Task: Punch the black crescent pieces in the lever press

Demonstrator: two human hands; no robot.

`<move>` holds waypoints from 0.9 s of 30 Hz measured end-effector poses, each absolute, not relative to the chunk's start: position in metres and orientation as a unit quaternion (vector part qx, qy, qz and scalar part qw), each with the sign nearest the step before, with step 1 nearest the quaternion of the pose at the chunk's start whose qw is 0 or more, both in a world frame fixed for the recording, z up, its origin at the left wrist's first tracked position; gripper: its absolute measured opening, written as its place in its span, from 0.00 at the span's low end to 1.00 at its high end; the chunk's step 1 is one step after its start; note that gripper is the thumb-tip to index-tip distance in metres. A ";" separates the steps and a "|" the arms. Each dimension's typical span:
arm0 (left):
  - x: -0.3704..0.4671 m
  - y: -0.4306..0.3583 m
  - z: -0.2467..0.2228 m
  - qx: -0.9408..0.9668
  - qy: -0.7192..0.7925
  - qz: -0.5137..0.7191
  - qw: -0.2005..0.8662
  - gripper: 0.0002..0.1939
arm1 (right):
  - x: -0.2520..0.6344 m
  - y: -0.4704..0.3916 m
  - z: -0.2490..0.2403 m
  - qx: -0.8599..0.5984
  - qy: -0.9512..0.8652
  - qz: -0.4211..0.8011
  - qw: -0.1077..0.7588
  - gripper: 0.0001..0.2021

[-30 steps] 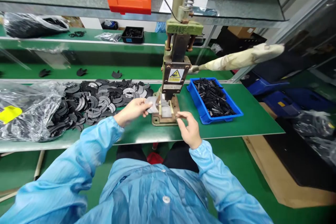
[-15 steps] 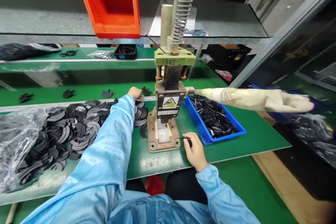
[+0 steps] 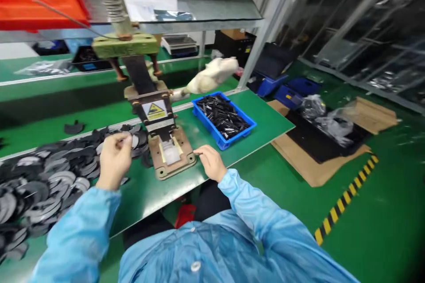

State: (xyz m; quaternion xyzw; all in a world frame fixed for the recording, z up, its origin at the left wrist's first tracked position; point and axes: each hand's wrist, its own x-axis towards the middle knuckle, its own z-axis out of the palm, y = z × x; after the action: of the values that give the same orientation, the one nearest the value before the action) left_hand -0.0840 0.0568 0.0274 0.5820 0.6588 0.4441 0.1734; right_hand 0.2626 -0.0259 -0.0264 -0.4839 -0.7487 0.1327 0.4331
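Note:
My left hand [image 3: 114,157] is closed in a pinch above the pile of dark curved pieces [image 3: 61,179]. What its fingertips hold, if anything, I cannot make out. Beside the base of the hand press [image 3: 172,152], at its right front corner, my right hand [image 3: 212,162] has thumb and fingers pressed together. A small dark bit shows at those fingertips, too small to name. On the press base lies a pale translucent block [image 3: 171,153] under the dark ram. The press's lever [image 3: 210,75], wrapped in pale cloth, points to the back right.
A blue tray [image 3: 217,135] of narrow black parts stands right of the press. One dark curved piece [image 3: 74,128] lies on the green strip behind. An orange bin [image 3: 40,0] sits on the shelf at upper left. An opened carton [image 3: 307,163] is on the floor at right.
The view has swung right. My left hand has come back from the strip behind the pile, toward me. My right hand stays beside the press base.

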 end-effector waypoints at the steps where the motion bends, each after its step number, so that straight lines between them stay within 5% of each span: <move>1: -0.082 0.033 0.016 0.605 0.649 0.429 0.169 0.18 | 0.266 -0.030 -0.024 -0.492 -0.748 0.125 0.428 0.14; 8: -0.066 -0.075 -0.030 0.666 0.586 0.395 0.239 0.11 | 0.363 -0.017 0.020 -0.645 -0.662 0.034 0.379 0.15; 19: -0.065 -0.067 -0.049 0.687 0.544 0.427 0.220 0.16 | 0.449 0.079 0.055 -0.783 -0.603 0.018 0.151 0.19; 27: -0.058 -0.066 -0.036 0.679 0.528 0.447 0.244 0.16 | 0.433 0.071 0.067 -0.722 -0.635 -0.018 0.273 0.09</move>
State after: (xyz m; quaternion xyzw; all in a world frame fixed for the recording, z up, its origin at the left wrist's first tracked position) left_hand -0.0584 -0.0658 -0.0355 0.6794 0.5278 0.4474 0.2442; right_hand 0.4334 0.0706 0.0669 -0.7219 -0.6355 -0.0182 0.2735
